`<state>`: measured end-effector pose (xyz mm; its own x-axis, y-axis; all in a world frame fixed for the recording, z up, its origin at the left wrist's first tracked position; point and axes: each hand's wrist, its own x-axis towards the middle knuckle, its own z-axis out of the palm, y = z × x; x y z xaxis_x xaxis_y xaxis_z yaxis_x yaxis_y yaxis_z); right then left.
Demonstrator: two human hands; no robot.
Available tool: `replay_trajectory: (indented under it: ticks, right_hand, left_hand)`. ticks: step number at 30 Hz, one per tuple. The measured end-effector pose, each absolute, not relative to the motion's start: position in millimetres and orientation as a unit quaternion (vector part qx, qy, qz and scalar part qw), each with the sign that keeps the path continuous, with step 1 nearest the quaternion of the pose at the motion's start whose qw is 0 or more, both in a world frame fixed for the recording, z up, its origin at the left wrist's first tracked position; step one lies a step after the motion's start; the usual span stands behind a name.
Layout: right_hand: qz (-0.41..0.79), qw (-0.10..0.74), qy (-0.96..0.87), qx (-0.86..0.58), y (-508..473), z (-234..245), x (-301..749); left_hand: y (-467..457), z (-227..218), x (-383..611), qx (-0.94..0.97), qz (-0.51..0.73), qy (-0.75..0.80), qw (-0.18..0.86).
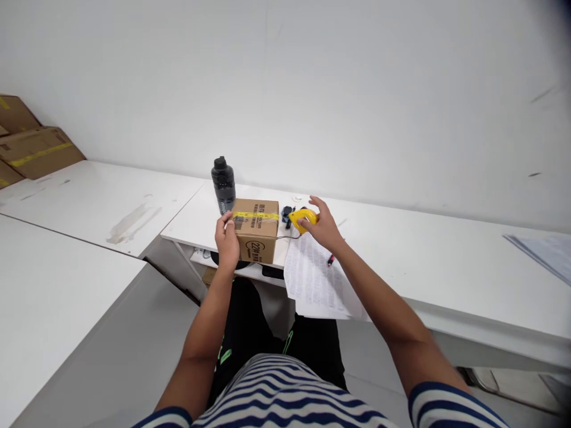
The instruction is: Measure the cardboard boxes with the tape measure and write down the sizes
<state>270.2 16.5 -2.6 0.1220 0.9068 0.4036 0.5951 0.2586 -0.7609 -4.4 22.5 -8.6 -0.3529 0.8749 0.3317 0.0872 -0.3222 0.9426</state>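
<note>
A small cardboard box (256,235) with printed lettering is on the white table's front edge, and a yellow strip runs across its top. My left hand (227,241) grips the box's left end, thumb and fingers at the upper edge. In my right hand (325,224) is a yellow tape measure (303,220), held just right of the box; a thin dark cord hangs from it. I cannot tell whether the yellow strip is packing tape or the measure's blade. Printed paper sheets (314,276) lie beneath my right forearm, with a pen (331,260) on them.
Behind the box stands a dark water bottle (223,185). Small dark items (286,215) lie between box and tape measure. Cardboard boxes (40,151) are stacked at the far left. More papers (542,252) rest at the right. A shelf (263,274) runs under the tabletop (437,255).
</note>
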Motion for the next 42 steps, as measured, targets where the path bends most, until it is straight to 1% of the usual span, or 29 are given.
replay_trajectory:
  ticks: [3, 5, 7, 8, 10, 12, 14, 16, 18, 22, 23, 25, 28, 30, 31, 33, 35, 36, 37, 39, 42]
  right_hand:
    - [0.263, 0.448, -0.559, -0.646, 17, -37, 286]
    - [0.299, 0.427, -0.538, -0.662, 19, -55, 291]
    - [0.293, 0.410, -0.557, -0.661, 20, -67, 290]
    - [0.271, 0.398, -0.577, -0.659, 20, -71, 288]
    - [0.196, 0.354, -0.628, -0.664, 19, -73, 284]
    - [0.099, 0.287, -0.666, -0.681, 18, -71, 287]
    - [0.016, 0.243, -0.670, -0.701, 14, -65, 300]
    - [-0.029, 0.238, -0.649, -0.722, 8, -60, 326]
    - [-0.037, 0.206, -0.645, -0.735, 1, -57, 357]
    - [-0.008, 0.014, -0.708, -0.706, -16, -56, 404]
    - [-0.009, -0.015, -0.730, -0.683, -20, -56, 409]
    - [-0.017, -0.031, -0.777, -0.629, -27, -56, 412]
    - [-0.016, -0.011, -0.806, -0.591, -37, -56, 411]
    - [-0.005, 0.042, -0.780, -0.624, -46, -58, 413]
    - [0.008, 0.094, -0.755, -0.649, -51, -60, 414]
    - [0.072, 0.252, -0.686, -0.679, -61, -66, 415]
    - [0.188, 0.421, -0.607, -0.648, -68, -72, 414]
    - [0.249, 0.486, -0.569, -0.615, -70, -75, 412]
    - [0.301, 0.530, -0.538, -0.582, -71, -78, 409]
    - [0.359, 0.563, -0.500, -0.551, -69, -82, 405]
    - [0.366, 0.550, -0.493, -0.566, -66, -83, 400]
  left_hand:
    - [19, -5, -3, 0.530, 0.631, 0.530, 0.199]
    - [9, -3, 0, 0.558, 0.611, 0.549, 0.116]
    - [-9, -4, 9, 0.595, 0.599, 0.535, 0.040]
    - [-19, -5, 17, 0.633, 0.587, 0.504, 0.021]
    - [-40, -10, 38, 0.752, 0.524, 0.399, 0.037]
    - [-53, -16, 66, 0.853, 0.418, 0.298, 0.092]
    - [-54, -24, 95, 0.892, 0.334, 0.278, 0.125]
    - [-41, -33, 121, 0.892, 0.291, 0.322, 0.128]
    - [-20, -44, 142, 0.886, 0.252, 0.366, 0.131]
    - [19, -68, 165, 0.877, 0.196, 0.420, 0.130]
    - [25, -74, 167, 0.876, 0.197, 0.423, 0.125]
    - [33, -81, 169, 0.878, 0.207, 0.415, 0.116]
    - [36, -87, 167, 0.883, 0.220, 0.399, 0.112]
    - [37, -87, 166, 0.884, 0.223, 0.395, 0.111]
    - [37, -87, 166, 0.884, 0.224, 0.395, 0.110]
    - [36, -86, 166, 0.883, 0.226, 0.397, 0.108]
    - [36, -86, 167, 0.882, 0.229, 0.398, 0.107]
    - [35, -86, 168, 0.882, 0.232, 0.397, 0.107]
    - [35, -86, 168, 0.880, 0.236, 0.397, 0.108]
    - [34, -86, 168, 0.874, 0.247, 0.403, 0.114]
    - [33, -86, 168, 0.861, 0.251, 0.424, 0.123]
